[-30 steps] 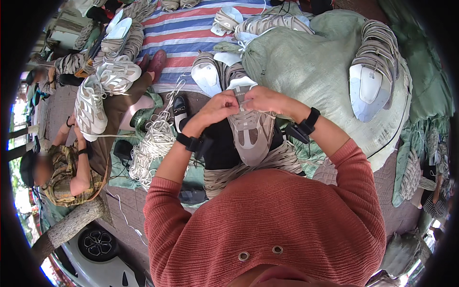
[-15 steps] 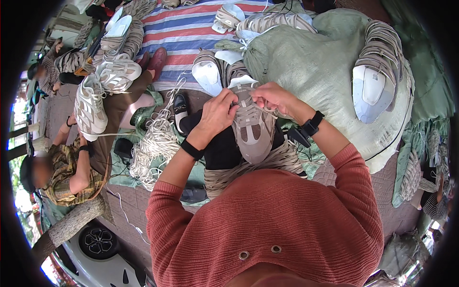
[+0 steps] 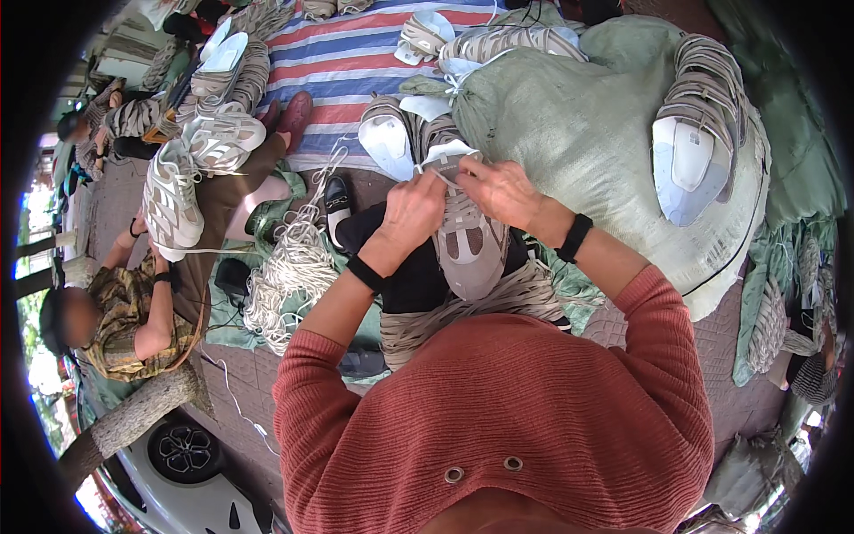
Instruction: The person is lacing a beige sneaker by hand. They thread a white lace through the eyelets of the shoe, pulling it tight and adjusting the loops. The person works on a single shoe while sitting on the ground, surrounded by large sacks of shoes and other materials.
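1. Leaning over your lap, you have the taupe sneaker (image 3: 471, 267) in front of you, toe pointing near and tongue pointing far.
2. Your left hand (image 3: 414, 214) is at the left of the tongue, its grip closed on a pale lace (image 3: 447, 180).
3. Your right hand (image 3: 503, 194) curls over the upper right side of the sneaker, close to the left; its fingertips are partly hidden, so you cannot tell whether its grip is closed on the lace as well.
4. Just beyond the sneaker sit more shoe pieces with pale insoles (image 3: 387, 138).
5. To your left lies a tangled heap of white laces (image 3: 285, 280); farther left, pale sneakers (image 3: 172, 205) are near a seated co-worker (image 3: 133, 329).
6. To your right stands a bulging green sack (image 3: 551, 116), with a curved stack of shoe uppers (image 3: 707, 116) resting on it.
7. At the far side spreads a striped sheet (image 3: 347, 67) of red, white and blue.
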The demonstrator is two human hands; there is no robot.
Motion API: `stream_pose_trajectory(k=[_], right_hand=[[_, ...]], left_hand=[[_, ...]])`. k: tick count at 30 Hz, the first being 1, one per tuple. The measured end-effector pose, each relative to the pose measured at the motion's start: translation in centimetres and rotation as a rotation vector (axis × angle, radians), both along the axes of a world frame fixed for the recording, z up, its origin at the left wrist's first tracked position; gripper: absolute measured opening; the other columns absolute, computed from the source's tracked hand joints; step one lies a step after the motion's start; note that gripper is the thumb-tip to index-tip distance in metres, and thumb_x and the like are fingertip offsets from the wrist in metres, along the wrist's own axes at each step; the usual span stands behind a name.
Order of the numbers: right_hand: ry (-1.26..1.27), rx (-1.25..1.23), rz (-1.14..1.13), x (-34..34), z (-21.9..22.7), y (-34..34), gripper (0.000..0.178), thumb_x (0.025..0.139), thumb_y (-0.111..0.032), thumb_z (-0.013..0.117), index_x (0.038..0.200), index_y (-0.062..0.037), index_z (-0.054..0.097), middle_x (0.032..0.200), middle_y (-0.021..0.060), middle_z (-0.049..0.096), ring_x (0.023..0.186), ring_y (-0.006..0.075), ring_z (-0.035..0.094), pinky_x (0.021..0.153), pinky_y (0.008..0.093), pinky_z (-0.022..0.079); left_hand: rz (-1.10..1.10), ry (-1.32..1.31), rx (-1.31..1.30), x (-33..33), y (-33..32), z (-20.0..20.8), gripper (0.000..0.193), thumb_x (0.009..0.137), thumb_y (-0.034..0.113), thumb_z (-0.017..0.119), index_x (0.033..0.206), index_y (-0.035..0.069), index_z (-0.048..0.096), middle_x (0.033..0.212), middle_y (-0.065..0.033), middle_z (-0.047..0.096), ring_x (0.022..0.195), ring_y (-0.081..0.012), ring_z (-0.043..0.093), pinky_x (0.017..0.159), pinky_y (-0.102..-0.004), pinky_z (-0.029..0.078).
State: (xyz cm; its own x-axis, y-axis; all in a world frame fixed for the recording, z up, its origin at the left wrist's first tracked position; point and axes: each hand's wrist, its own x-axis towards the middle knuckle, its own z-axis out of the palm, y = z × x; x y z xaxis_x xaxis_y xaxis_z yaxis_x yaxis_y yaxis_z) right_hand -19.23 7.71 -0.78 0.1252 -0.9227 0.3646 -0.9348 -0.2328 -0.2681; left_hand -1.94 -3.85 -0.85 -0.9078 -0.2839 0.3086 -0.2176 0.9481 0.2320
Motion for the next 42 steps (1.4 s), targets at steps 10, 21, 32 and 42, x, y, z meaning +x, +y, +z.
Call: stream_pose_trajectory(k=[10,21,32,42], right_hand=[[0.097,0.307,-0.008,1.4,1.9,-2.6,0.015,0.073,-0.011,0.063,0.084,-0.0004,0.064,0.085,0.0135,0.062,0.071,0.0280,0.066,0.061,0.0389,0.051],[-0.446,0.677,-0.132,-2.2,0.9,-4.3,0.027,0.080,-0.028,0.063,0.087,-0.0020,0.065,0.074,0.0178,0.063,0.070,0.0333,0.061,0.065,0.0429,0.046],[-0.932,0.624,-0.215,-2.7,-2.8,-4.3,0.022,0.076,-0.024,0.066,0.073,-0.0035,0.060,0.062,0.0079,0.051,0.056,0.0190,0.050,0.051,0.0330,0.037],[-1.298,0.768,-0.182,-1.3,2.0,-0.5,0.019,0.089,-0.028,0.066,0.081,-0.0115,0.063,0.068,-0.0032,0.054,0.057,0.0037,0.039,0.051,0.0213,0.027]], left_hand=[[-0.034,-0.240,0.742,-0.5,-3.7,1.2,0.011,0.078,0.009,0.063,0.086,0.002,0.061,0.083,-0.0109,0.061,0.073,-0.0246,0.060,0.066,-0.0358,0.047],[0.086,-0.086,0.507,-0.5,-2.7,-0.5,0.013,0.082,0.012,0.066,0.093,0.007,0.060,0.078,-0.0084,0.065,0.065,-0.0251,0.060,0.062,-0.0373,0.048],[0.040,-0.115,0.717,-0.1,-3.2,-0.1,0.020,0.082,0.002,0.065,0.100,0.005,0.058,0.079,-0.0065,0.059,0.063,-0.0163,0.054,0.059,-0.0307,0.045],[0.070,0.048,0.406,-0.8,1.9,-0.1,0.019,0.089,0.021,0.062,0.100,0.008,0.054,0.088,-0.0160,0.064,0.075,-0.0399,0.063,0.060,-0.0475,0.050]])
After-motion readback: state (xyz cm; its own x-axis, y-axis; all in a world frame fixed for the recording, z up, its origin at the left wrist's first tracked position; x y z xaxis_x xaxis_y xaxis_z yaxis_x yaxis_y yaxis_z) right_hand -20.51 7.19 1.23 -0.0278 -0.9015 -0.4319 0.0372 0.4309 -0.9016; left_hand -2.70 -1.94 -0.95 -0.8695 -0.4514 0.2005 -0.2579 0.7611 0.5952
